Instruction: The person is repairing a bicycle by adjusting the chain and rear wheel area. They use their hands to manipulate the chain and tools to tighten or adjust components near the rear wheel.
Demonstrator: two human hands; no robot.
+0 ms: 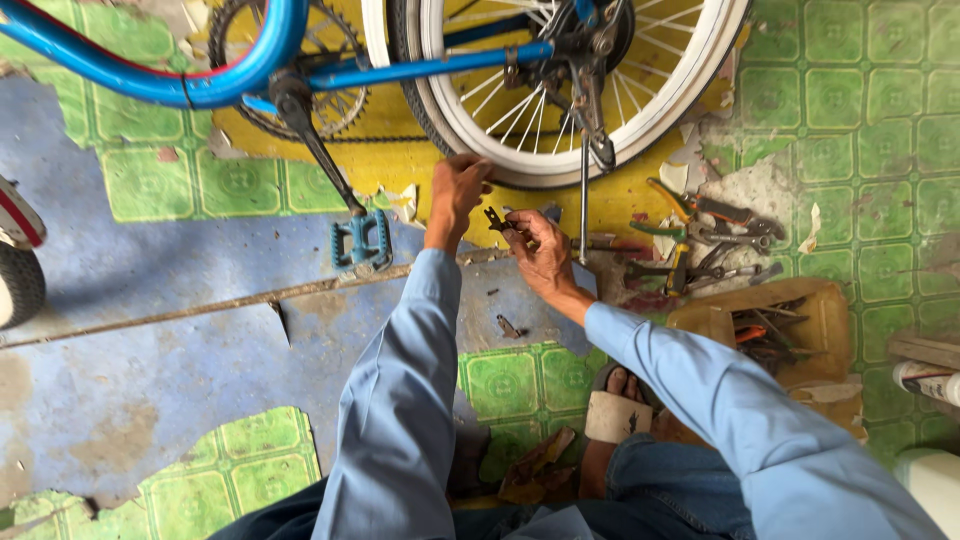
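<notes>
In the head view, the left hand [458,190] rests with its fingers curled on the tire [520,172] of the rear wheel [560,90] of a blue bicycle [200,75], just under the white rim; the grip looks closed over the rubber, but how firmly it presses I cannot tell. The right hand [540,250] is just beside it, a little lower, and its fingers pinch a small dark metal part [496,218], held up between the two hands and close to the tire. A thin steel rod [584,200] hangs down from the axle area next to this hand, nearly touching it. On the floor [150,300], between the sleeves, lies one small bolt [508,326], and to the right there are pliers and wrenches [715,235] and a yellow tray [800,325] with more tools. I think the main risk is that the small part slips out of the pinch, because only the fingertips hold it, and then it falls on the broken, patchy floor, where it is hard to find among the rubbish. The wheel may also turn under the left hand if the hold is loose, and the rod or spokes can catch the fingers. The loose bolt is near the sandal [618,415] and may be kicked away.
</notes>
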